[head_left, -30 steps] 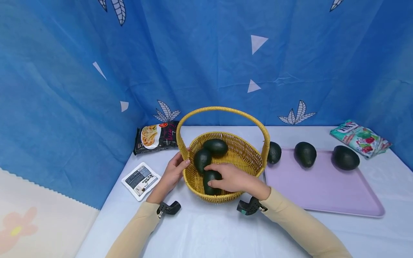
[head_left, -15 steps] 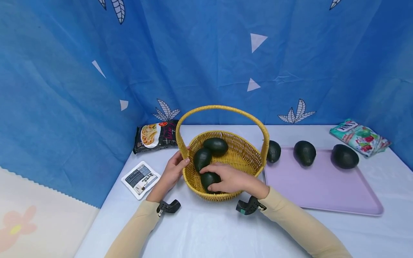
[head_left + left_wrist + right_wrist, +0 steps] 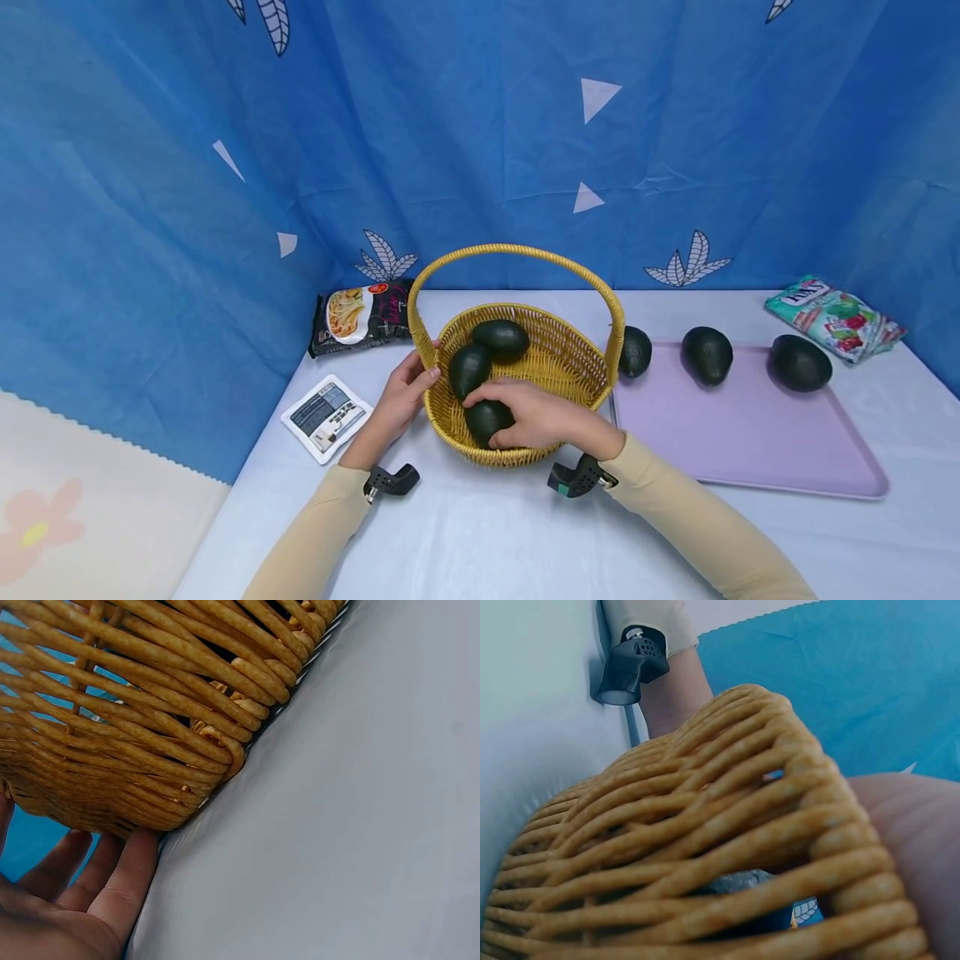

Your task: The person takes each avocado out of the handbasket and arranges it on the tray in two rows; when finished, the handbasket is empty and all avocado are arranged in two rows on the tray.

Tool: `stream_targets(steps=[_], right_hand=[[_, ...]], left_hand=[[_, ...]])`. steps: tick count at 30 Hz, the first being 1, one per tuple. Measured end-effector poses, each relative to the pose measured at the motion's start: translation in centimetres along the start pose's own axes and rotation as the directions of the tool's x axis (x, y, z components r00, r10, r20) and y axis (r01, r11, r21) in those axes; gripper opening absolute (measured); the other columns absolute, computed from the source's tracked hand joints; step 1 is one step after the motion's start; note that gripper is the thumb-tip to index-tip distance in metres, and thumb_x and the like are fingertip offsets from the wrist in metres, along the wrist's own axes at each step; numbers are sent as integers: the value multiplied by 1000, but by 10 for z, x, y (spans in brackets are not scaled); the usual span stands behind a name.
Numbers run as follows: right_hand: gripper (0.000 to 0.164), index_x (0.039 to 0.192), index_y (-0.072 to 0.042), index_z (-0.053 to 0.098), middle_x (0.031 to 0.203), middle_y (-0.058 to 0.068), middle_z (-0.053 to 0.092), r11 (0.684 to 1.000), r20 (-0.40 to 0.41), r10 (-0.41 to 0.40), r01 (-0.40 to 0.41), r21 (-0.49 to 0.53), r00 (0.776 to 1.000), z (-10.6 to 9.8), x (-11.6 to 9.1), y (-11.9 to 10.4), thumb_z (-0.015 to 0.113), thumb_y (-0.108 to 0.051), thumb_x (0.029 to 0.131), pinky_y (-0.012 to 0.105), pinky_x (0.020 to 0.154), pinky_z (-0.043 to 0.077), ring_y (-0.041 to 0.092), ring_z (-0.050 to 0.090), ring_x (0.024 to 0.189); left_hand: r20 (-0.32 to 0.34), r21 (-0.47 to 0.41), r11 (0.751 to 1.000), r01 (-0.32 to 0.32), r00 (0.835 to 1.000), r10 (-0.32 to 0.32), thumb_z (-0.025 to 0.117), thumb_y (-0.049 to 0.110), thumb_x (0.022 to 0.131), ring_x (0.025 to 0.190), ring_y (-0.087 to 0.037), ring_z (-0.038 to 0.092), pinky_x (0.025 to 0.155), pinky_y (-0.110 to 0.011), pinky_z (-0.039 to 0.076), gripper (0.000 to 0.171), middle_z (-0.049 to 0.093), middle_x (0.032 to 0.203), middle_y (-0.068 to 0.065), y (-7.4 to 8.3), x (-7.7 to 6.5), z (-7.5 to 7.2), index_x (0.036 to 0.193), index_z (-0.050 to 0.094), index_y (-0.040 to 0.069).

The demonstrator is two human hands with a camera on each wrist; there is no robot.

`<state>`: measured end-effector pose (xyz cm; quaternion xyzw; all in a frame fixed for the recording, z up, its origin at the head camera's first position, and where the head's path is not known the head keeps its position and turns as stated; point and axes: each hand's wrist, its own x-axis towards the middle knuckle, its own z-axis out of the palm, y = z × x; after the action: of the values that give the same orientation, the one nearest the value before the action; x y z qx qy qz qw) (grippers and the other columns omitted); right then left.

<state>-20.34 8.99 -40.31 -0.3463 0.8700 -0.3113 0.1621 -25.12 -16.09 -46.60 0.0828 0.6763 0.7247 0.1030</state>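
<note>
A yellow wicker basket [image 3: 558, 333] with a tall hoop handle stands on the white table, holding several dark green avocados. Inside it, one avocado [image 3: 501, 340] lies at the back and another avocado [image 3: 470, 372] at the left. My right hand [image 3: 528, 414] reaches over the near rim and grips the nearest avocado [image 3: 486, 421] between thumb and fingers. At the basket's left side, my left hand [image 3: 405, 396] holds the wall near the handle's foot. In the left wrist view, the left fingers [image 3: 127, 889] touch the outer weave. Basket weave hides most of the right hand's work in its wrist view.
On the right, a lilac tray [image 3: 750, 442] bears two avocados, with another avocado [image 3: 636, 352] by its left corner, partly behind the basket handle. A black noodle packet [image 3: 363, 317], a white flat pack [image 3: 327, 418] and a green candy bag [image 3: 836, 319] lie around. Blue curtain hangs behind.
The nearest avocado in the basket has shifted slightly left with my right hand, whose thumb has slid toward its near end. My left hand keeps its place on the basket.
</note>
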Motion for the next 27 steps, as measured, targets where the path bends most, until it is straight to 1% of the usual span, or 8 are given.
stream_targets(steps=[4, 10, 14, 19, 23, 27], right_hand=[[53, 138, -18, 60, 144, 10, 55, 1000, -7, 3, -3, -5, 1000, 0, 0, 0, 76, -11, 87, 50, 102, 53, 28, 55, 128], [54, 137, -18, 62, 148, 12, 52, 999, -17, 31, -31, 10, 999, 0, -1, 0, 69, -3, 86, 50, 103, 52, 30, 53, 130], [52, 137, -17, 62, 148, 14, 52, 999, -22, 47, -46, 13, 999, 0, -1, 0, 72, -7, 87, 51, 102, 53, 31, 54, 129], [51, 138, -16, 62, 146, 14, 54, 999, -28, 51, -51, 0, 998, 1, -1, 0, 74, -11, 89, 50, 101, 53, 31, 55, 129], [50, 137, -16, 63, 145, 13, 55, 999, -31, 38, -38, -5, 999, 0, -1, 0, 74, -10, 88, 49, 101, 54, 31, 55, 127], [51, 136, -16, 64, 144, 13, 56, 1000, -36, 29, -29, 0, 999, -1, -2, 0, 72, -7, 87, 48, 99, 53, 30, 56, 125]], left_hand=[[-3, -1, 1000, 7, 1000, -7, 50, 7, 103, 127, -17, 49, 95, -19, 55, 58, 39, 155, -23, 0, 1, 0, 158, 34, 9], [-5, 2, 1000, 2, 1000, -2, 51, 7, 103, 125, -15, 50, 96, -19, 55, 59, 38, 155, -24, -1, 1, 0, 159, 33, 8], [2, -2, 1000, -5, 1000, 5, 50, 7, 103, 125, -15, 50, 96, -19, 55, 59, 38, 155, -24, -1, 0, 0, 159, 33, 9], [4, -12, 1000, -13, 1000, 13, 51, 6, 102, 122, -13, 51, 95, -19, 55, 59, 38, 154, -25, -3, 1, 0, 159, 33, 7], [2, -2, 1000, -17, 1000, 17, 51, 7, 103, 121, -10, 52, 95, -18, 55, 59, 38, 154, -25, -3, 1, 0, 159, 32, 6], [8, 6, 1000, -15, 1000, 15, 51, 8, 104, 125, -14, 50, 96, -17, 54, 59, 37, 155, -25, -1, 0, 0, 159, 32, 8]])
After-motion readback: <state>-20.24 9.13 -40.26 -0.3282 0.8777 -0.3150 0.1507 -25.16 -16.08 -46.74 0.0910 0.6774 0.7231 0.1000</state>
